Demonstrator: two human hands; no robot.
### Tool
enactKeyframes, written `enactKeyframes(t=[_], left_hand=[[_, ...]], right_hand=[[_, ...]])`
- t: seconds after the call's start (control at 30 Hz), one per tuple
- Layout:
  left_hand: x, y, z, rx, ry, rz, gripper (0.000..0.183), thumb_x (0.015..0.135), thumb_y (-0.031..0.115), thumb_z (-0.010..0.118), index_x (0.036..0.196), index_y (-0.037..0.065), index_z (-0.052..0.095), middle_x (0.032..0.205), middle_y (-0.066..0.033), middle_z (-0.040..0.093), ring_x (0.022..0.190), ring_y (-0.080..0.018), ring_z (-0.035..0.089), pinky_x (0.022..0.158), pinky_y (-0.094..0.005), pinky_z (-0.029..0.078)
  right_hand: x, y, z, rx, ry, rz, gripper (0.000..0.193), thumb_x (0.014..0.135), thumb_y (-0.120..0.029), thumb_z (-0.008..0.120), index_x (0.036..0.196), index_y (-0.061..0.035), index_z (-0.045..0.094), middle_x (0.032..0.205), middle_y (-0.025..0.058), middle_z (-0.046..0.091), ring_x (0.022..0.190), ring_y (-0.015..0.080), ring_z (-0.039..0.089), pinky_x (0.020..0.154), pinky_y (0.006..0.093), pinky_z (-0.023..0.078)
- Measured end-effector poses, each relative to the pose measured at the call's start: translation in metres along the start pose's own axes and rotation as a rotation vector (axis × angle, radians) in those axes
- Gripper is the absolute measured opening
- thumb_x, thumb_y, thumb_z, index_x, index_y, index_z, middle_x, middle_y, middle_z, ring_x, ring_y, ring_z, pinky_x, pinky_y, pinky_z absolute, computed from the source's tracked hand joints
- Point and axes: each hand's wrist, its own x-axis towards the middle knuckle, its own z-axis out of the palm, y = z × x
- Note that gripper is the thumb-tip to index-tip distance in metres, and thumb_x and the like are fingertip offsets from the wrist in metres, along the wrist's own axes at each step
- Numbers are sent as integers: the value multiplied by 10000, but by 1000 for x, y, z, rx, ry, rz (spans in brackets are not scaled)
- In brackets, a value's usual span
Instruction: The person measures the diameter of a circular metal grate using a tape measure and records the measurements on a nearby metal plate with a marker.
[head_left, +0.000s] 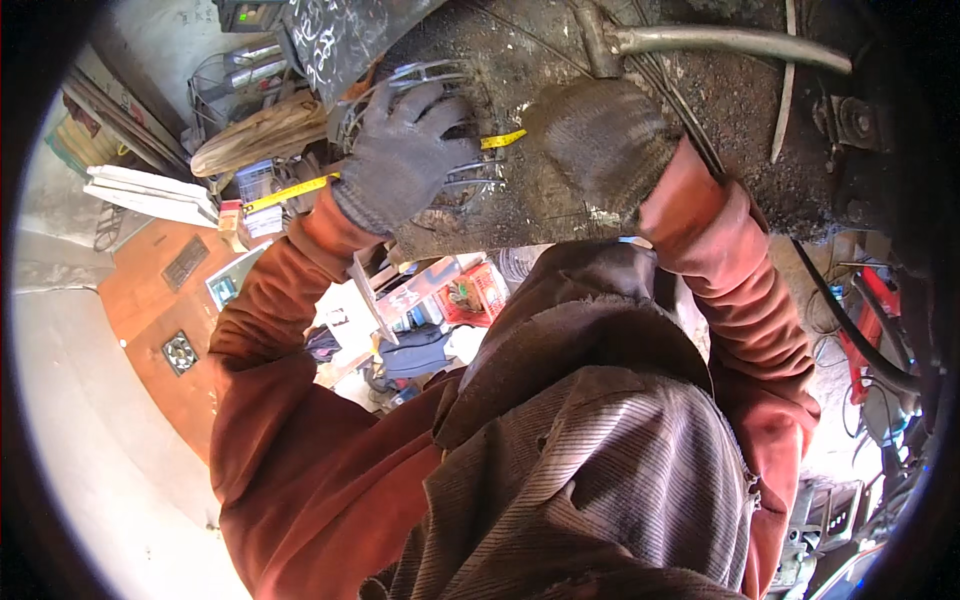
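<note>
Both my hands wear dark grey knit gloves over a dark, grimy metal bench top [545, 215]. My left hand [405, 155] rests on several thin curved metal rods [425, 72], its fingers spread and slightly bent. Under its palm runs a yellow measuring tape [290, 193], showing again between the hands. Over on the right, my right hand [605, 145] is closed, knuckles up, where the tape meets the glove. Its fingertips are hidden, as is the tape's end. Just beyond lies a hammer [735, 45] with a metal handle.
Thin metal rods [785, 95] lie at the far right of the bench. A rough piece of wood [255, 135] and white panels [150, 195] are to the left. Below the bench edge stands a red crate [475, 295] among clutter. Dark hoses [855, 325] hang at the right.
</note>
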Motion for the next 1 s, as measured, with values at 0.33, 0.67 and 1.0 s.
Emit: enactKeyframes(t=[0.33, 0.67, 1.0], left_hand=[[-31, 10, 26, -53, 170, -178, 221, 858, 279, 663, 1042, 295, 783, 1317, -4, 643, 1366, -243, 522, 1230, -569, 253], [-43, 42, 56, -290, 710, -371, 299, 844, 197, 691, 1138, 192, 746, 1143, -60, 692, 1225, -258, 594, 1222, -562, 340], [-14, 55, 60, -500, 812, -426, 224, 906, 196, 592, 1060, 173, 753, 885, -38, 690, 926, -216, 696, 1208, -649, 339]], right_hand=[[-19, -8, -55, 288, 61, 176, 216, 982, -226, 663, 1034, -24, 720, 928, 197, 692, 870, 412, 663, 762, 509, 528], [25, 1, -61, -47, 133, 168, 227, 1020, -224, 622, 928, -22, 675, 842, 208, 620, 820, 429, 619, 735, 499, 495], [71, -3, -74, 230, 258, 214, 243, 1052, -104, 528, 1194, 26, 676, 931, 111, 680, 782, 180, 651, 659, 331, 518]])
